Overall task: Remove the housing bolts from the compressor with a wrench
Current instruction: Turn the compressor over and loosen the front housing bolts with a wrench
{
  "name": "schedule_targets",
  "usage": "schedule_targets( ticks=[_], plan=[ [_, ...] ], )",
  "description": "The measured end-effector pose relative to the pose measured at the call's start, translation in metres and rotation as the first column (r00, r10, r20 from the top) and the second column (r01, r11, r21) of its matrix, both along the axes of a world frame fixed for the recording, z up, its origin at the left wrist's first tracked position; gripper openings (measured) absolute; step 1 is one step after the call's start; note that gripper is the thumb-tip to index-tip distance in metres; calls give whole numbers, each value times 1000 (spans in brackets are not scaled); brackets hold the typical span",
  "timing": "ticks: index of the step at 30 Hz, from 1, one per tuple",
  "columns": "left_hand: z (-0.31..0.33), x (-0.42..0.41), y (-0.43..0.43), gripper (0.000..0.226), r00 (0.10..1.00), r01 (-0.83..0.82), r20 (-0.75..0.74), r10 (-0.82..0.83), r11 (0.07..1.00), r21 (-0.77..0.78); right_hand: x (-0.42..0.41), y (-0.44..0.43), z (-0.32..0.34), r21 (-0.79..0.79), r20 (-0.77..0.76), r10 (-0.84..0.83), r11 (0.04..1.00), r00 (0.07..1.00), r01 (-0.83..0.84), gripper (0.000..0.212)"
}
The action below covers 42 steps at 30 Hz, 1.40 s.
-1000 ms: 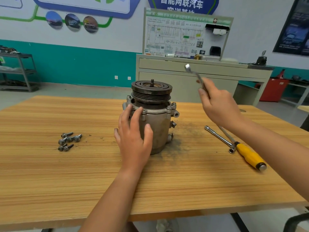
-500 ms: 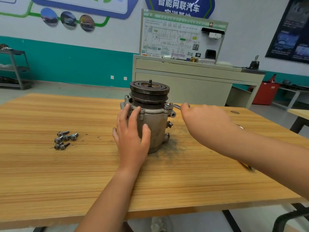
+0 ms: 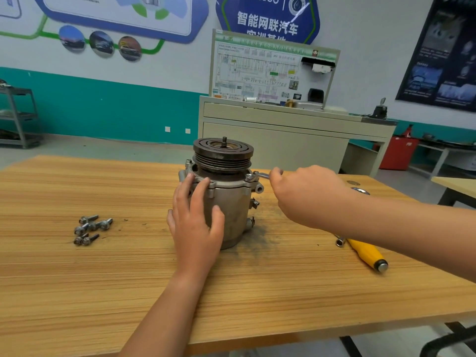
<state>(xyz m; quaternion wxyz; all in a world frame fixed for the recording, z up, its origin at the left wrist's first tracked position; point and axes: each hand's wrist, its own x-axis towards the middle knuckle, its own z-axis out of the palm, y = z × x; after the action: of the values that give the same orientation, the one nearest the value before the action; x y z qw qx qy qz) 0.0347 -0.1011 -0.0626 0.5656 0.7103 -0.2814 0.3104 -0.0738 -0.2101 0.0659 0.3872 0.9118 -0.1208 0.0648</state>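
Note:
A grey metal compressor [image 3: 233,204] with a dark pulley on top stands upright in the middle of the wooden table [image 3: 103,292]. My left hand [image 3: 194,222] rests flat against its near left side, fingers straight, thumb on the front. My right hand [image 3: 306,194] grips a silver wrench [image 3: 260,176] just right of the compressor. The wrench head sits on a housing bolt [image 3: 249,177] at the right edge of the flange. Most of the wrench handle is hidden inside my hand. Several removed bolts [image 3: 90,229] lie loose on the table to the left.
A yellow-handled driver [image 3: 365,253] with a metal socket bar [image 3: 340,242] lies on the table at the right, partly under my right forearm. A dark dirt smudge surrounds the compressor base. Beyond the table stand a beige cabinet [image 3: 283,135] and a metal shelf [image 3: 18,117].
My right hand came down from above the compressor, where it held the wrench raised, and set the wrench head onto the right flange bolt. My left hand stayed on the compressor.

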Motion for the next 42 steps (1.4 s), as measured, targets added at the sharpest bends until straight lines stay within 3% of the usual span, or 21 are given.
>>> schedule_targets(
  ticks=[10,15,22,26,29,31,35,42],
  plan=[
    [-1,1,0,49,1000,0,4,0,1000,-1,23,-44,5,11,21,39,999,999,-40,35],
    [-2,2,0,48,1000,-11,3,11,1000,4,53,-69,-20,52,163,164,983,973,-174,43],
    [-2,5,-2,48,1000,-12,23,13,1000,-12,91,-74,-39,153,375,206,948,904,-280,32],
    [-1,4,-2,50,1000,4,21,-3,1000,-25,61,-79,-30,106,565,295,900,770,-422,22],
    [0,4,-3,51,1000,0,13,0,1000,-25,23,-78,-23,206,648,244,856,722,-474,14],
    [0,3,-2,49,1000,-1,10,1,1000,-16,5,-77,-19,254,619,200,864,760,-434,22],
    [-1,2,-1,49,1000,-9,-2,9,1000,6,-13,-73,-20,336,399,84,913,913,-230,35],
    [-1,2,2,50,1000,3,15,-3,1000,15,-12,-36,-32,391,224,-6,917,974,-84,25]
  ],
)
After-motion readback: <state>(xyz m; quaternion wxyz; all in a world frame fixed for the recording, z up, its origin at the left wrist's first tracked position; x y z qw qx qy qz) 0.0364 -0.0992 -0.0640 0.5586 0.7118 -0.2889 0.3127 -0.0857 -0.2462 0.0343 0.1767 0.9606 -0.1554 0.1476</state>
